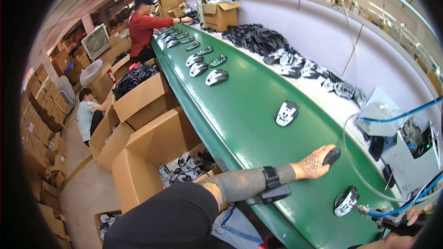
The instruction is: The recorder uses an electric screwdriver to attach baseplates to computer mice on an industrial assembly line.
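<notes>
My left hand (316, 162) reaches across the green conveyor belt (249, 124), its fingers closed on a smooth black mouse shell piece (331, 157). At the lower right edge, my right hand (417, 216), partly cut off by the frame, is wrapped round a dark powered screwdriver (392, 223). A blue hose runs by the screwdriver, and its metal tip lies close beside an open white-and-black mouse body (346, 200); whether they touch I cannot tell. Farther up the belt lies another open mouse body (286, 113) with white inner parts.
Several mouse bodies (217, 77) and green circuit boards (218, 61) line the far belt. Dark shells (256, 39) are heaped along the wall ledge. A grey machine (410, 157) stands right. Open cartons (143, 94) flank the belt's left, near a person in red (146, 25) and a crouching person (87, 115).
</notes>
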Available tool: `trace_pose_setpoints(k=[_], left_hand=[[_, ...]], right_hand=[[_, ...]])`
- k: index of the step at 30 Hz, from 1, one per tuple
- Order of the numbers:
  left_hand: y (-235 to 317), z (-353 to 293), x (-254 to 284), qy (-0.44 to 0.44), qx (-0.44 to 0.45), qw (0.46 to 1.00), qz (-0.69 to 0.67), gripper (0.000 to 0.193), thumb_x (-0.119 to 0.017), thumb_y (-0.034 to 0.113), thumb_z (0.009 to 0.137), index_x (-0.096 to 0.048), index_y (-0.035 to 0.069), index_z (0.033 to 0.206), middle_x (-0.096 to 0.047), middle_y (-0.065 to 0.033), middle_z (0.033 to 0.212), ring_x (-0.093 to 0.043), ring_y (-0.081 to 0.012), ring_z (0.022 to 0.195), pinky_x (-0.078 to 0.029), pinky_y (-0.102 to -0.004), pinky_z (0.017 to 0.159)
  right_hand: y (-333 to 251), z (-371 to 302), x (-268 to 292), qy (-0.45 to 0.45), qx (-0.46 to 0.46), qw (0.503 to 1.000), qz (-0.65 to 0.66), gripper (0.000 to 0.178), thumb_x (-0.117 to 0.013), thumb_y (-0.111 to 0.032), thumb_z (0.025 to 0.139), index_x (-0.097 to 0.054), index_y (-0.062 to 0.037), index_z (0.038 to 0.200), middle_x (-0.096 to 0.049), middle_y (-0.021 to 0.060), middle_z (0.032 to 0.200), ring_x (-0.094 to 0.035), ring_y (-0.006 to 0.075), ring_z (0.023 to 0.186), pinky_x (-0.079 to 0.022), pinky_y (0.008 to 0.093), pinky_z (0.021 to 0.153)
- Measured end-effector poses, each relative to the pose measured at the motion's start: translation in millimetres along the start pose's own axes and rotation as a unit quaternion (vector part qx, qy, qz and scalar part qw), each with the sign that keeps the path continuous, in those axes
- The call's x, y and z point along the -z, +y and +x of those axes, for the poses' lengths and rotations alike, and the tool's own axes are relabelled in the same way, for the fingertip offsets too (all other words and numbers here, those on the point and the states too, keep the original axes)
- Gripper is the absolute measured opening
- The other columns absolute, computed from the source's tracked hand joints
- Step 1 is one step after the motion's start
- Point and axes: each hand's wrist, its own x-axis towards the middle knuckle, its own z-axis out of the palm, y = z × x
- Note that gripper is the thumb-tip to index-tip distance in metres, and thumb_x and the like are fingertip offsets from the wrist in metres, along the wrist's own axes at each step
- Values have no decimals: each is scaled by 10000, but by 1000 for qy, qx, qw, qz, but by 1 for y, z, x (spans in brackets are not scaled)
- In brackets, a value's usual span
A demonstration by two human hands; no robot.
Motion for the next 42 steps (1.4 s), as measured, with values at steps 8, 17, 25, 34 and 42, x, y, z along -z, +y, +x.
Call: trace_pose_setpoints(k=[8,17,25,34,42], left_hand=[[28,11,19,23,-102,972,210,760,-657,457,727,-362,73,1312,-315,-234,1332,-356,-422,1176,-304,-485,992],[-74,17,112,184,138,851,472,649,-704,383,672,-445,173,1228,-409,-219,1174,-434,-381,1091,-399,-446,890],[0,16,57,-25,102,950,293,588,-693,350,661,-445,86,1125,-469,-205,1035,-523,-367,946,-455,-402,824],[32,-12,19,-191,-43,922,334,651,-702,381,687,-463,130,1238,-445,-174,1182,-477,-360,1059,-397,-434,921],[20,-7,29,-121,5,893,433,514,-646,316,724,-511,209,1208,-401,-235,1244,-499,-383,1012,-449,-447,856]], right_hand=[[4,-5,26,-83,-20,994,62,423,-439,-367,941,-393,4,1140,-465,77,935,-413,83,584,-331,224,586],[13,-5,10,-63,-54,993,89,502,-416,-448,931,-399,-13,1180,-503,87,882,-449,104,522,-355,225,512],[20,-3,10,-57,-51,995,69,492,-428,-453,925,-427,-15,1150,-525,100,882,-480,107,516,-386,245,527],[17,-1,15,-25,-50,996,67,498,-439,-462,917,-441,-2,1109,-544,104,874,-481,113,507,-391,272,542],[17,-3,12,-14,-57,995,77,510,-423,-482,916,-455,-9,1105,-551,113,867,-483,118,505,-383,270,521]])
